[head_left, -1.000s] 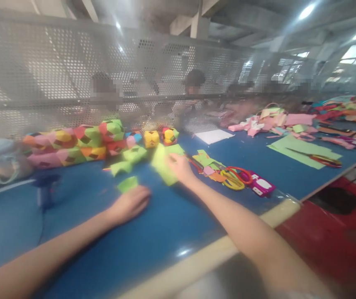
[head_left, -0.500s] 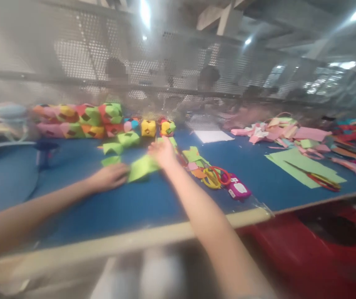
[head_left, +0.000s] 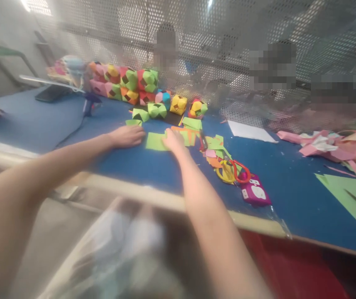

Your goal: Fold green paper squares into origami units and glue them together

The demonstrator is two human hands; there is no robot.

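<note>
Positioning, as judged: your right hand [head_left: 174, 140] touches green paper [head_left: 154, 142], left hand [head_left: 128, 136] beside; grips indeterminable; shifting calls for light contact

Observed behind the perforated metal screen [head_left: 109, 18]: people [head_left: 166, 47], blurred. Recorded in front of the screen, towards its left: blue corded glue gun [head_left: 88, 104], dark flat device [head_left: 50, 93] and container with pale blue top [head_left: 74, 66]. Logged near the screen's foot: white sheet [head_left: 251, 132]; to its right, heaped pink paper strips [head_left: 327, 145]. Noted well forward of the screen: purple packet [head_left: 255, 191], white markings.
</note>
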